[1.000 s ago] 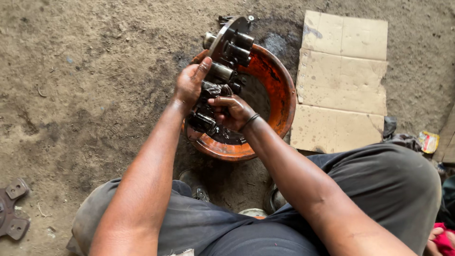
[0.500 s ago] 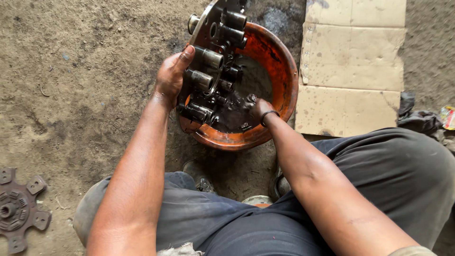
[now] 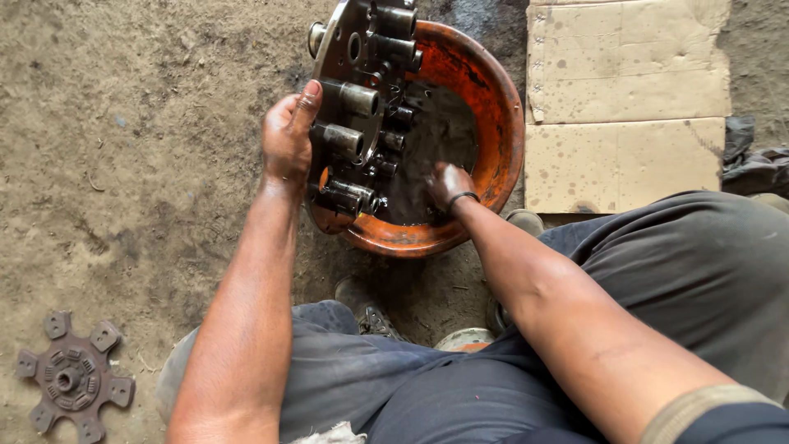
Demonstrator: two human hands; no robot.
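A round metal plate (image 3: 345, 49) with several short steel cylinders sticking out of it stands on edge at the left rim of an orange basin (image 3: 497, 123). My left hand (image 3: 286, 140) grips the plate's edge and keeps it upright. Dark oily liquid (image 3: 436, 131) fills the basin's bottom. My right hand (image 3: 448, 185) is down inside the basin, wet and blurred, fingers dipped in the liquid. Whether it holds anything there is hidden.
Flattened stained cardboard (image 3: 625, 99) lies right of the basin on the dirt floor. A rusty paddle-armed clutch disc (image 3: 72, 380) lies at the lower left. Dark rags (image 3: 752, 160) sit at the right edge. My knees and shoes (image 3: 370, 316) are just below the basin.
My right hand left the plate's cylinders and dropped into the basin's liquid. The plate was tipped more upright in my left hand. The view shifted, bringing the clutch disc further in.
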